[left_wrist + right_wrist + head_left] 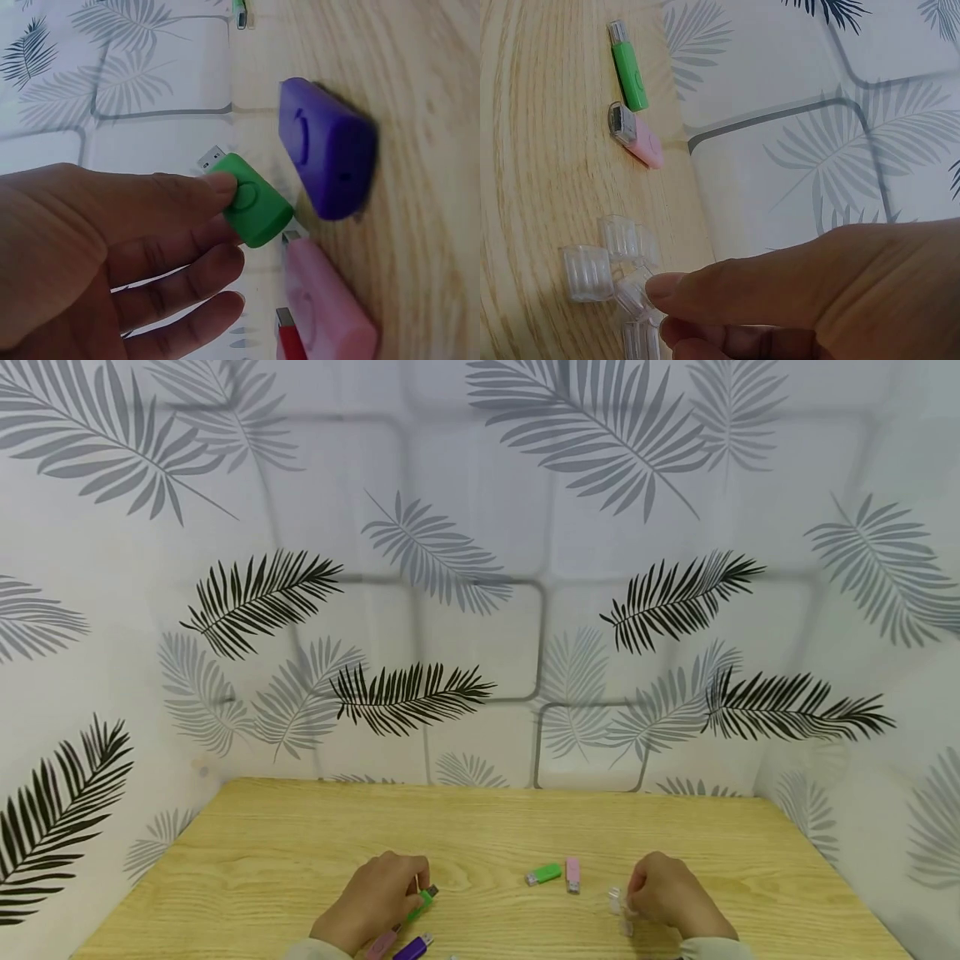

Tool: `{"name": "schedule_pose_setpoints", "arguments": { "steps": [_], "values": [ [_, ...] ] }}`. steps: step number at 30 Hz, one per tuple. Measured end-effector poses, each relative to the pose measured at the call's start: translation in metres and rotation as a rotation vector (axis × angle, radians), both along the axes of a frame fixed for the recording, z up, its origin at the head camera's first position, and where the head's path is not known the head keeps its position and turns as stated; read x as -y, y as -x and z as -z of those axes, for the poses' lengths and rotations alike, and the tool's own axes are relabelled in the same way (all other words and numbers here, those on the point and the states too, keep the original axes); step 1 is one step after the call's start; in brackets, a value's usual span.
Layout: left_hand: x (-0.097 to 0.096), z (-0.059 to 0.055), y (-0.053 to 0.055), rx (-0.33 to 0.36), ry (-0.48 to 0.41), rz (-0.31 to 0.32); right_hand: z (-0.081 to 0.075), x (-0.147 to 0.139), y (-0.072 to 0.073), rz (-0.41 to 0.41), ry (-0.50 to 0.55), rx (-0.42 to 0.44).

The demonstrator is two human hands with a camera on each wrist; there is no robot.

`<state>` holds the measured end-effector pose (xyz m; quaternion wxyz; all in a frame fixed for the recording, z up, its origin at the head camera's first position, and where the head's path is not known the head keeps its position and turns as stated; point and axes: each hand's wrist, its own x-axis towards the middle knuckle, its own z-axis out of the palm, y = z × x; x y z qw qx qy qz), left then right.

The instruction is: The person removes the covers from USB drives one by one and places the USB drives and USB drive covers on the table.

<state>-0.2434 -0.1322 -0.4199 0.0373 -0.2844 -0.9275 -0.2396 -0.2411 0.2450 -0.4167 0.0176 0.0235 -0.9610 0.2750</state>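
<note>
My left hand [378, 897] pinches a green USB flash drive [256, 202] between thumb and fingers, its bare metal plug pointing away from the palm. Beside that hand on the table lie a purple USB flash drive [330, 150] and a pink one [330, 300]. Part of a red drive [291, 343] shows at the lower edge of the left wrist view. Over on the right, my right hand [671, 893] pinches a clear plastic cap [635, 294] at the thumb tip. Several similar clear caps [589, 274] lie around it on the wood.
Between the hands, a second green flash drive [543, 874] and another pink one [573, 875] lie close together, with clear caps over their plugs. The wooden table [480, 827] ends at a wall [480, 743] with a leaf pattern.
</note>
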Motion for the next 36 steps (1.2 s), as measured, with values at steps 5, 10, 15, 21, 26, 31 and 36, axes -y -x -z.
{"name": "schedule_pose_setpoints", "arguments": {
  "steps": [5,10,15,21,26,31,36],
  "values": [
    [0.0,0.002,0.0,0.007,0.019,-0.017,0.001,0.0,0.0,-0.001,0.014,0.036],
    [0.001,0.004,0.0,0.014,0.042,-0.072,0.0,0.001,-0.001,0.001,0.013,0.048],
    [0.002,0.005,0.0,0.03,0.054,-0.1,-0.002,0.011,0.002,-0.026,0.022,-0.006],
    [0.003,0.005,0.0,0.033,0.05,-0.103,0.001,0.031,0.003,-0.11,0.104,0.004],
    [0.005,0.005,0.001,0.033,0.051,-0.113,0.007,0.045,0.002,-0.089,0.028,0.01],
    [0.006,0.005,0.002,0.022,0.06,-0.116,0.014,0.057,0.003,-0.018,-0.059,-0.039],
    [0.006,0.005,0.002,0.026,0.061,-0.113,0.021,0.064,0.003,0.042,-0.066,-0.058]
  ]
}}
